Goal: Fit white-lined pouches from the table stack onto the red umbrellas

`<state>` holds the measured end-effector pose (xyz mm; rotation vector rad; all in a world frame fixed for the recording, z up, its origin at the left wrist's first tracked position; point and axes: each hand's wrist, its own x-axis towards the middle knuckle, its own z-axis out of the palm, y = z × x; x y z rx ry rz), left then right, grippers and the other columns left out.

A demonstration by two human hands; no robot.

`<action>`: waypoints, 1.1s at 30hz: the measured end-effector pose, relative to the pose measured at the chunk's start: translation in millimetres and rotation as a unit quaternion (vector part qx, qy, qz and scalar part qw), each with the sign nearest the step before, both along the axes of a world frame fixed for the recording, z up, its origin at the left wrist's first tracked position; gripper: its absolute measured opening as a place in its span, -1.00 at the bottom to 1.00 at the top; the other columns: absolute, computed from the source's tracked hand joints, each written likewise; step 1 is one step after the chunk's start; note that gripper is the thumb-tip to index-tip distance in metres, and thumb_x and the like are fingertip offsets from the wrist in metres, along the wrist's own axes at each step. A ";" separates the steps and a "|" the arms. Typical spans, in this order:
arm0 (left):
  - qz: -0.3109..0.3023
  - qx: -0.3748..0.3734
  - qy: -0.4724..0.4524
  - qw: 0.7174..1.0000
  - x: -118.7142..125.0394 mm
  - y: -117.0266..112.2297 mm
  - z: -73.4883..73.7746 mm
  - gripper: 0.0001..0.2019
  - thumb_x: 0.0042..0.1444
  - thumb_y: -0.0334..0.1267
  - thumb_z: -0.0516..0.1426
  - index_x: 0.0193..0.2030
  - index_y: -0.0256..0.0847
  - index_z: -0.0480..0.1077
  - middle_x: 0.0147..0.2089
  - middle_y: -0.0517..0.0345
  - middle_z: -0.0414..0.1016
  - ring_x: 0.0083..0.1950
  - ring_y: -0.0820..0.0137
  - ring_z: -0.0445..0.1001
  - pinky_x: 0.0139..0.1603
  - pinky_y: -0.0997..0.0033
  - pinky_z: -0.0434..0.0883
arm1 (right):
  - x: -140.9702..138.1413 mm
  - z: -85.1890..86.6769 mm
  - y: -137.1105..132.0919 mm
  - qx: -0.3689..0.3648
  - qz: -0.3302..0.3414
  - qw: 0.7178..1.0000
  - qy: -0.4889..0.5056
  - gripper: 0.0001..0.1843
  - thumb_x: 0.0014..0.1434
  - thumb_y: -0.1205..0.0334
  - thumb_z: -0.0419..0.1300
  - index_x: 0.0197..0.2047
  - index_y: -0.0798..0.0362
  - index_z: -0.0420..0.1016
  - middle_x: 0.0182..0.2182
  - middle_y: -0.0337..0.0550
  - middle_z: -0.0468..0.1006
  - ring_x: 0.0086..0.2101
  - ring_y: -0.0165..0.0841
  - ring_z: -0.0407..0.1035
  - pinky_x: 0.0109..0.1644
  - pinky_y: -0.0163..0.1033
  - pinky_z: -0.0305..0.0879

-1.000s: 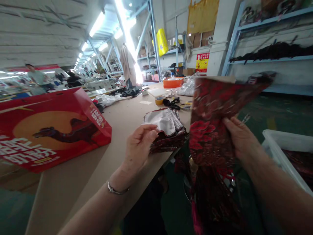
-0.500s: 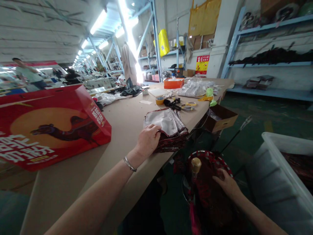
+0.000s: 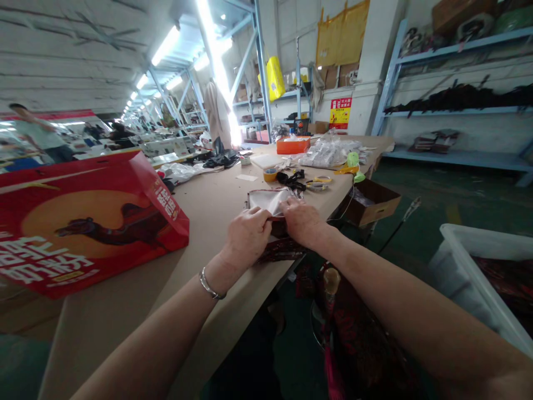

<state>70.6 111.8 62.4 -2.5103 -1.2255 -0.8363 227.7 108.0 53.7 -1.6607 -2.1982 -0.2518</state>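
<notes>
A stack of dark red fabric pieces [image 3: 282,251] with white linings lies at the table's near edge. My left hand [image 3: 249,230] pinches the near edge of the top piece, whose white lining [image 3: 268,200] faces up. Close beside it, my right hand [image 3: 303,221] has its fingers closed on the same edge, farther right. Between the hands that edge is raised a little, with dark red showing beneath. Below the table edge, a dark red cloth heap [image 3: 362,333] sits next to a gold-topped handle [image 3: 332,280] with a pink tassel.
On the left stands a red bag [image 3: 104,222] with a camel picture. Scissors [image 3: 320,180], a tape roll [image 3: 270,175], an orange box [image 3: 293,145] and clear plastic bags [image 3: 328,153] lie farther back. A white bin [image 3: 462,278] and a cardboard box [image 3: 377,203] stand right.
My right hand has come up from the dark red cloth below the table to the stack and closed on the top piece. My left hand keeps its hold on the edge.
</notes>
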 end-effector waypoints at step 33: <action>-0.107 -0.770 -0.515 0.360 35.4 -119.5 -81.5 -0.78 -0.13 -0.28 0.29 -0.54 -0.25 0.30 -0.66 0.31 0.27 -0.68 0.61 0.23 -0.67 0.64 0.19 | 48.7 -89.7 -212.3 -0.394 0.101 0.339 0.848 -0.66 -0.19 -0.02 0.39 -0.55 0.07 0.45 -0.56 -0.20 0.53 -0.51 -0.38 0.42 -0.38 -0.32 0.35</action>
